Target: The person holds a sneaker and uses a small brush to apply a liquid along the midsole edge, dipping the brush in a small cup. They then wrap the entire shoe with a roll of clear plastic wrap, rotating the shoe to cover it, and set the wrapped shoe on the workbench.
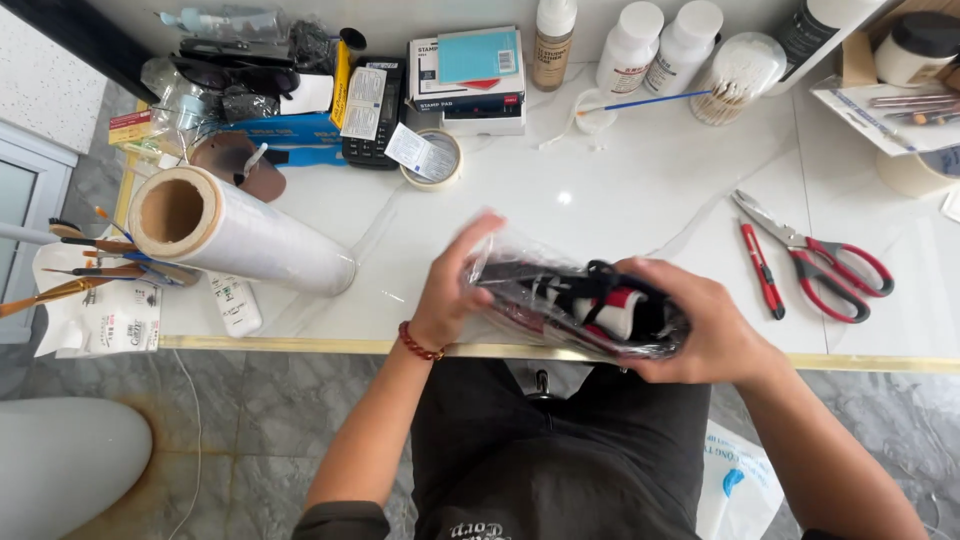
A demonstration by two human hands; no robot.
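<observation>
Both hands are on a black, red and white shoe (pixel 590 300) that's wrapped in clear plastic film, held just above the near edge of the white marble table (pixel 640 190). The right hand (pixel 700 320) is closed around the right end of the shoe, fingers curled under and thumb on top, so it has a proper hold. The left hand (pixel 455 285) is pressed flat-ish against the left end, fingers spread over the film; it looks a bit blurred, so I can't tell how tight that hold is. There's a red bead bracelet (pixel 420 345) on the left wrist.

To the left of the hands lies a big roll of clear stretch film (pixel 240 235) on its side, cardboard core facing left. Off to the right, well apart from the shoe, sit red-handled scissors (pixel 820 265) with a small red utility knife (pixel 762 270) just beside them. Far side of the table has a roll of tape (pixel 432 160), a few white bottles (pixel 655 45), and a tub of cotton swabs (pixel 738 75).
</observation>
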